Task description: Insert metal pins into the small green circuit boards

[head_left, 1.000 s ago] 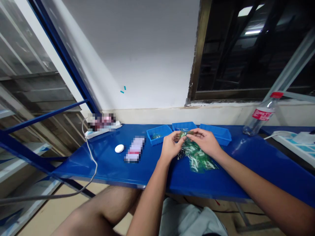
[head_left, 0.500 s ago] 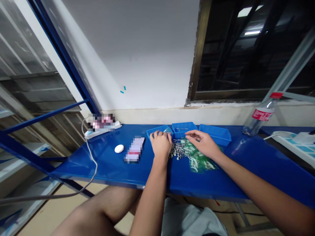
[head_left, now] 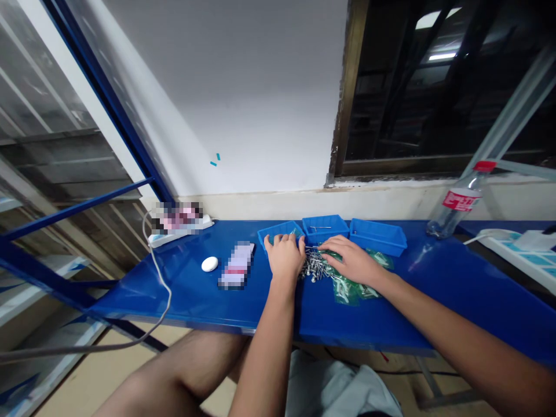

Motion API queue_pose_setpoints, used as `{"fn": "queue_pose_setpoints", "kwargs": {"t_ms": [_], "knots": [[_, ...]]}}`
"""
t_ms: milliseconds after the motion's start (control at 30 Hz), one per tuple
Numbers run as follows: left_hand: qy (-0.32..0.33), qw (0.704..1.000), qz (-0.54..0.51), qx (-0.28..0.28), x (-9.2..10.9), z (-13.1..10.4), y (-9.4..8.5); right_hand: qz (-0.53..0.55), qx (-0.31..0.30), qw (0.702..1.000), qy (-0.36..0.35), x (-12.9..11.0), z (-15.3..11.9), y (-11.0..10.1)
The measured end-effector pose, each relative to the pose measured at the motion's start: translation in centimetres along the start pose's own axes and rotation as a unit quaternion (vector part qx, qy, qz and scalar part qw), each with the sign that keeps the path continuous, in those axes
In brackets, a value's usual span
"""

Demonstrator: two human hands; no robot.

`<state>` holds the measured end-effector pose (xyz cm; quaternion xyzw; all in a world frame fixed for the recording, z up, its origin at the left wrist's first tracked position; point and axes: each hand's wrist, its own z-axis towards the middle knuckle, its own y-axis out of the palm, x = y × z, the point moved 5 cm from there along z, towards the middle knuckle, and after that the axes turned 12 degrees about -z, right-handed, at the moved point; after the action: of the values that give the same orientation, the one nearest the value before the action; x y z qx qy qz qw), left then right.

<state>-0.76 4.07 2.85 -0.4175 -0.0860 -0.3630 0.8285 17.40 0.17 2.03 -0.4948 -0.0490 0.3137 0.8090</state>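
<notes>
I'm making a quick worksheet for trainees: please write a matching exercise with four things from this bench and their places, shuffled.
1. pile of silvery metal screws
2. see-through green plastic packets
3. clear plastic bottle with a red cap
4. small white oval object

A. right of the three blue plastic trays
B. left of the left hand
C. between the two hands
D. showing on both the far and near sides of the right hand

Pairs: 1-C, 2-D, 3-A, 4-B

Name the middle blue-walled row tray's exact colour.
The middle tray is blue, shown in the head view.
</notes>
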Motion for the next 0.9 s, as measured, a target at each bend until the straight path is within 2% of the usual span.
{"fn": "queue_pose_setpoints", "kwargs": {"t_ms": [100,233,367,467,600,733,900], "knots": [[-0.006,1.000,0.009,0.014,-0.1,-0.1,0.1,-0.007,0.008,1.000,0.008,0.4,0.0,0.1],[-0.016,0.999,0.006,0.037,-0.3,-0.1,0.3,0.002,0.007,1.000,-0.015,-0.2,0.2,-0.3],[-0.021,0.999,-0.006,0.038,-0.2,0.0,0.2,0.001,-0.022,0.999,-0.030,-0.8,0.3,0.1],[-0.006,0.999,-0.037,0.037,0.3,0.2,-0.2,-0.008,-0.021,1.000,-0.018,-0.7,0.3,0.6],[0.029,0.993,-0.114,0.006,1.3,0.3,-0.4,0.000,-0.006,1.000,0.012,-0.2,0.4,0.8],[0.071,0.983,-0.163,-0.040,2.4,0.2,-0.1,0.002,-0.010,1.000,0.010,-0.3,0.4,0.9],[0.088,0.985,-0.147,-0.026,3.0,0.0,-0.2,-0.019,-0.018,1.000,0.002,-0.6,0.6,1.1]]}}
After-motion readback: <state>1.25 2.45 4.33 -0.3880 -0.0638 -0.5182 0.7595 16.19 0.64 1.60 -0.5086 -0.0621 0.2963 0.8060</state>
